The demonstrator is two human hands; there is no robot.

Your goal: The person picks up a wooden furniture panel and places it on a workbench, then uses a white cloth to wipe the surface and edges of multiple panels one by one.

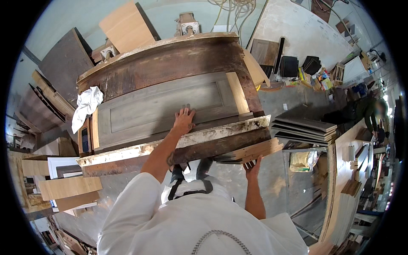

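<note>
A grey wooden cabinet door with a recessed panel lies flat in a worn brown wooden bench frame. My left hand rests on the door near its front edge, fingers stretched out and holding nothing. Pale wood strips border the door at its right and left ends. Low at my right side, my right hand is closed on the striped ends of a few thin wooden strips, partly hidden by the fingers. Just above it are stacked light wooden boards.
A white cloth hangs over the bench's left corner. Several grey panels are stacked at the right. A long pale wooden board stands beyond them, with another person bending nearby. Loose boards are at the left.
</note>
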